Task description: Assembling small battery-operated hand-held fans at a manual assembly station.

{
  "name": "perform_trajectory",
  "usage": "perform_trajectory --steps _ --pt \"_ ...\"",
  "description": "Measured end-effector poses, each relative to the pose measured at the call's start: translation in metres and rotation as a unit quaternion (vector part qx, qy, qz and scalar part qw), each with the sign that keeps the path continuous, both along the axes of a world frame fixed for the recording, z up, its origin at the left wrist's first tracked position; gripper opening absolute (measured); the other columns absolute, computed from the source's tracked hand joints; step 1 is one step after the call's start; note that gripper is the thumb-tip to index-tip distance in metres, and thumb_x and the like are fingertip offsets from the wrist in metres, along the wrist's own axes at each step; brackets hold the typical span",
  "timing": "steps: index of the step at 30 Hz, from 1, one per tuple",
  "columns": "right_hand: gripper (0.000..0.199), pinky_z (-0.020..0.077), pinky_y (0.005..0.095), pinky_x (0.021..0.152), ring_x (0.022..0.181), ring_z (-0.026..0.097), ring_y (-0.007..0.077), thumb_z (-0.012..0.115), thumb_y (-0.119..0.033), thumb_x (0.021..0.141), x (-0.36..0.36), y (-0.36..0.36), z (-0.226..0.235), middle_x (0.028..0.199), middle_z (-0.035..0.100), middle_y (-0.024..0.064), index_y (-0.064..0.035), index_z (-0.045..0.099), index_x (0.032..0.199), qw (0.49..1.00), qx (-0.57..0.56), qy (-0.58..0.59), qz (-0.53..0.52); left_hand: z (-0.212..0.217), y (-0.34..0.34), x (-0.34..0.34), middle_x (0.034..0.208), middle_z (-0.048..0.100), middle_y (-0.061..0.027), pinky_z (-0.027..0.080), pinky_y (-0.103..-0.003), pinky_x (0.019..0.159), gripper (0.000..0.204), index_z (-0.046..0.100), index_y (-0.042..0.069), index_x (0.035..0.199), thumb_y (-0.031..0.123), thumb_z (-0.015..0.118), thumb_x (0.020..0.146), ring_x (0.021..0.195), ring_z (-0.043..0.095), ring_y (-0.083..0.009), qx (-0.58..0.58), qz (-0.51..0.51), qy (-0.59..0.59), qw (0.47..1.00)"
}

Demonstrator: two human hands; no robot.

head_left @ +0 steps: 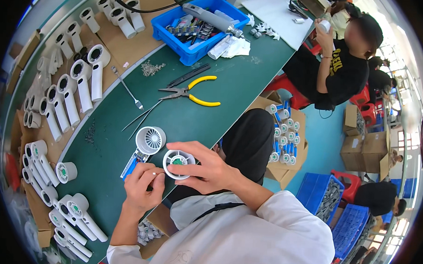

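Observation:
My right hand grips a round white fan housing by its rim, and a green circuit board shows at its middle. Close by on the left, my left hand is closed in a pinch on a small white connector; any wires on it are too fine to make out. Just beyond both hands lies a handheld fan body with a round grille head. Its handle is uncovered, showing a blue battery, partly behind my left fingers.
On the green table lie yellow-handled pliers, tweezers, a screwdriver and screws. A blue bin of parts stands farther back. White fan bodies line the left side. A person sits at the right.

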State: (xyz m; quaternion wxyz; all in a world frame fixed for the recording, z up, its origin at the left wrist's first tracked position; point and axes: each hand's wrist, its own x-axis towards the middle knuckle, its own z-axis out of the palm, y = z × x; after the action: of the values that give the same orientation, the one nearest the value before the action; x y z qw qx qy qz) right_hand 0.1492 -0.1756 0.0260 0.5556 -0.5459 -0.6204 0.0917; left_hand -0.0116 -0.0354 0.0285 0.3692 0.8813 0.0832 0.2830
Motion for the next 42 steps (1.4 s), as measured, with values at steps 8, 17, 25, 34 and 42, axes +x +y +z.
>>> perform_trajectory --steps 8,17,25,34,42 --pt "0.038 0.0477 0.0413 0.088 0.106 0.058 0.0372 0.079 -0.007 0.071 0.001 -0.002 0.0 0.131 0.051 0.0241 -0.006 0.067 0.107 1.0 0.0 -0.004 -0.004 -0.005 -0.001 0.001 0.082 0.063 -0.0096 0.044 -0.025 0.047 0.01 0.067 -0.001 0.085 -0.004 0.066 0.075 0.052 0.056 -0.0125 -0.06 -0.002 0.003 0.998" --pt "0.035 0.0463 0.0438 0.09 0.109 0.054 0.0387 0.075 -0.007 0.075 0.0 -0.008 -0.003 0.134 0.048 0.0205 -0.0071 0.063 0.108 0.999 -0.036 0.012 0.008 -0.009 -0.007 -0.005 0.084 0.065 -0.0151 0.049 -0.022 0.047 0.008 0.065 -0.006 0.093 -0.006 0.061 0.086 0.059 0.062 -0.0147 -0.298 0.049 -0.08 0.95" --pt "0.038 0.0493 0.0383 0.085 0.102 0.06 0.0329 0.078 -0.007 0.071 0.007 -0.008 -0.004 0.131 0.052 0.0226 -0.0065 0.067 0.108 0.999 -0.004 0.031 -0.019 -0.012 0.0 -0.003 0.082 0.065 -0.0147 0.049 -0.023 0.046 0.007 0.066 -0.005 0.092 -0.003 0.062 0.086 0.058 0.063 -0.0149 -0.235 -0.033 -0.048 0.97" --pt "0.037 0.0499 0.0369 0.083 0.101 0.061 0.0329 0.08 -0.008 0.069 0.007 -0.01 0.008 0.13 0.053 0.0215 -0.0065 0.069 0.104 1.0 -0.024 -0.003 -0.006 -0.007 -0.001 0.003 0.076 0.067 -0.0082 0.044 -0.025 0.046 0.011 0.069 0.0 0.084 -0.005 0.071 0.074 0.051 0.059 -0.0156 -0.037 -0.058 -0.002 0.998" --pt "0.06 0.0516 0.0388 0.084 0.102 0.062 0.0335 0.089 -0.017 0.062 0.029 -0.006 0.042 0.12 0.058 0.0242 -0.0043 0.063 0.115 0.996 -0.059 -0.054 -0.025 -0.005 0.008 -0.004 0.074 0.064 -0.0093 0.047 -0.03 0.048 0.043 0.067 -0.002 0.104 0.017 0.082 0.068 0.056 0.059 -0.0204 0.094 0.013 -0.092 0.991"
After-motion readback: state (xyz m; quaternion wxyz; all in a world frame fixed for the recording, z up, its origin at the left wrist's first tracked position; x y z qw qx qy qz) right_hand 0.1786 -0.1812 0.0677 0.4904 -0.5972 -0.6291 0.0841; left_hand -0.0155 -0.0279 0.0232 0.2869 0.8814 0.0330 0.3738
